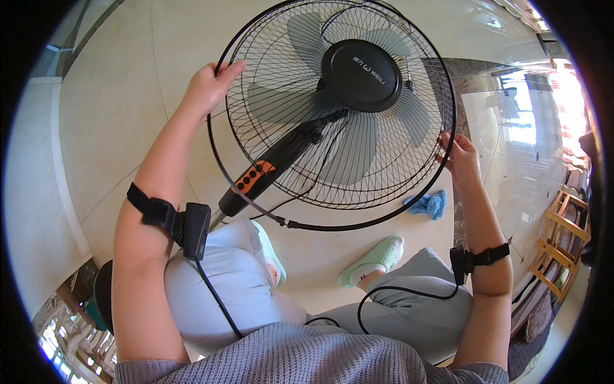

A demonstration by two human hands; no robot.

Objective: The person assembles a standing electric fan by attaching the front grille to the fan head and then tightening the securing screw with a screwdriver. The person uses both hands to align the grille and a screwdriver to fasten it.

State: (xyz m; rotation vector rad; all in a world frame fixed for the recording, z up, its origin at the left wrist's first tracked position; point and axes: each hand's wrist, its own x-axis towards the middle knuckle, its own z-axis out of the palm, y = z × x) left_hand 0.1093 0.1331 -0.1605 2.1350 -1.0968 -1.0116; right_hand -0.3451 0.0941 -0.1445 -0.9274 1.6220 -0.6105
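Observation:
A black pedestal fan (361, 75) leans in front of me, its grey blades showing through a wire grille. Its dark neck carries an orange panel with black buttons (254, 177). Around the grille, and wider than it, hangs a thin black hoop (339, 228) with a small clasp at its lower left. My left hand (208, 89) pinches the hoop at its left side, thumb stretched toward the grille. On the right, my right hand (464, 160) grips the hoop between thumb and fingers, close to the grille's edge; some fingertips are hidden.
A crumpled blue cloth (428, 205) lies on the tiled floor (121, 121), near my green slippers (377, 259). A wooden frame (559, 240) stands at the right. Black straps with small boxes (195, 230) and cables are on both forearms.

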